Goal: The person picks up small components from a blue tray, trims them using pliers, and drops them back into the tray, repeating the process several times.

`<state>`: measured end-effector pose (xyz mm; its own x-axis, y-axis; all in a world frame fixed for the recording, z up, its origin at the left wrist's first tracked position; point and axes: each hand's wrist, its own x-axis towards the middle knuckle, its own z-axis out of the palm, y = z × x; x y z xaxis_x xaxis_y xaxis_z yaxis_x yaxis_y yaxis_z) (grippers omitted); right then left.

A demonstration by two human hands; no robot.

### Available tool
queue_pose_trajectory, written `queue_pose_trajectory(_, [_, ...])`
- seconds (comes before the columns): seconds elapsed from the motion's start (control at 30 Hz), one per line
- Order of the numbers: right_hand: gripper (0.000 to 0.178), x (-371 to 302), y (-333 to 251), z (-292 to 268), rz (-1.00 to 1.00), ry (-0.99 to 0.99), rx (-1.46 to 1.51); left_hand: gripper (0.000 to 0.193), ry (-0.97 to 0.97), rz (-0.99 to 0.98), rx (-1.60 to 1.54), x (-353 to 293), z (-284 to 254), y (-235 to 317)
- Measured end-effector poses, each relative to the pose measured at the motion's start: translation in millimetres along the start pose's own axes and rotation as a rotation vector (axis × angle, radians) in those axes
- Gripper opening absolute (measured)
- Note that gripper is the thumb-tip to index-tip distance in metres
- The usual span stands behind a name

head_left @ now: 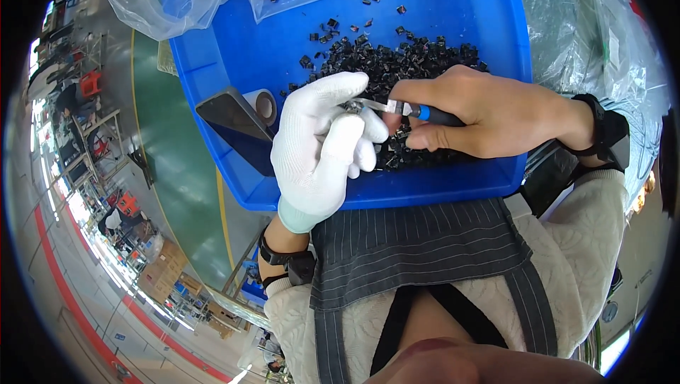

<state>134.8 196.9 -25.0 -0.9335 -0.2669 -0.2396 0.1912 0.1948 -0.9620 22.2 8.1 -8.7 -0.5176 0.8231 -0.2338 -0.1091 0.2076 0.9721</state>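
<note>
My left hand (315, 147), in a white knitted glove, is closed with a small dark part (351, 106) between its fingers; the fingers hide most of it. In my bare right hand (489, 111) is a hand tool with a black and blue handle (440, 115). Its slim metal tip points left and meets the small part at the gloved fingertips. I cannot make out the tip's exact shape. Beneath both hands, a heap of small black parts (425, 55) with shiny metal bits lies in a blue plastic tray (283, 37).
A phone (237, 125) leans at the tray's left side by a paper-cored roll (263, 108). Clear plastic bags (177, 2) hang over the far left, one holding more black parts. Plastic wrapping (567, 37) lies right of the tray. A green floor lane (177, 193) runs at left.
</note>
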Motion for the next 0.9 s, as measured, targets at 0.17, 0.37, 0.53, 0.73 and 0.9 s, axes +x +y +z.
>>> queue_pose_trajectory(0.17, [0.024,1,3,-2,0.029,-0.154,0.174,0.035,-0.069,0.013,0.029,0,-4,-1])
queue_pose_trajectory(0.37, [0.026,2,2,0,0.003,-0.134,0.095,0.039,-0.106,0.003,0.043,2,-6,3])
queue_pose_trajectory(0.53, [0.027,2,-3,-2,0.051,-0.154,0.024,0.040,-0.134,-0.088,0.107,5,-12,9])
queue_pose_trajectory(0.73, [0.027,2,1,3,0.019,-0.088,-0.111,0.035,-0.098,-0.175,0.022,6,-9,12])
queue_pose_trajectory(0.9, [0.028,0,5,7,-0.029,0.046,-0.165,0.021,-0.167,-0.310,0.269,10,-15,10])
